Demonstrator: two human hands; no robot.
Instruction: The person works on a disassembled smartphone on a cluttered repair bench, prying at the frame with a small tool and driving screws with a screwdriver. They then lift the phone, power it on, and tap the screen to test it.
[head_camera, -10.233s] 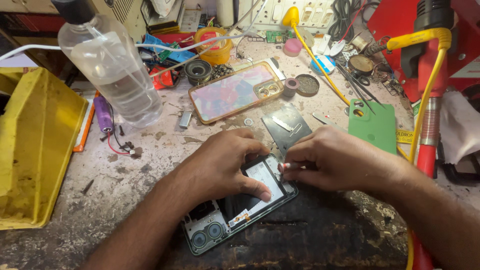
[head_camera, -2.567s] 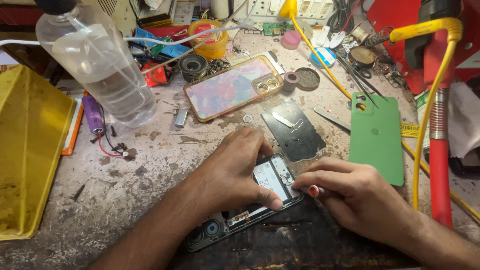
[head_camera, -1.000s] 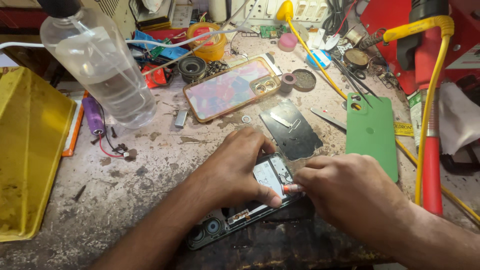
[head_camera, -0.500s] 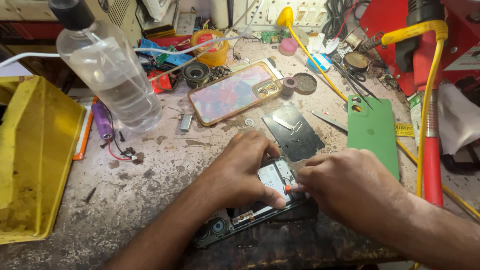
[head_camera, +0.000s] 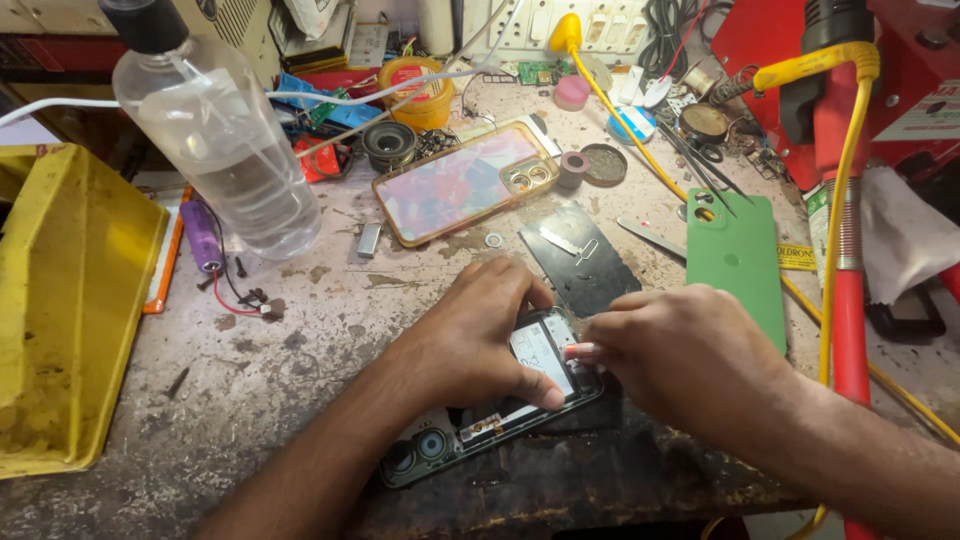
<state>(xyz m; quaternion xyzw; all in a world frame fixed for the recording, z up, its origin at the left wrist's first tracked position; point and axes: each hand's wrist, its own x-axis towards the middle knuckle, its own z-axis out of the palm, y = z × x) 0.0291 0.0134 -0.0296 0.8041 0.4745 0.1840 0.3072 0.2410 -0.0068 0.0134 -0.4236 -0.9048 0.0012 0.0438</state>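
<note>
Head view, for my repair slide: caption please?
Both hands work on an opened phone on a cluttered workbench.

Evenly bright, lit from overhead and slightly toward twelve o'clock. Soft, short shadows under both forearms toward six o'clock. Mild glare on the clear plastic bottle (head_camera: 225, 150) at ten o'clock and on the glossy iridescent phone back (head_camera: 465, 185). Sharp at centre; slight wide-angle stretching and softness toward the edges.

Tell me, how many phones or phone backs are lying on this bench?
3. An opened phone under both hands, a phone in a clear case face down near the bottle, and a green back cover at right. More may hide in the clutter.
</note>
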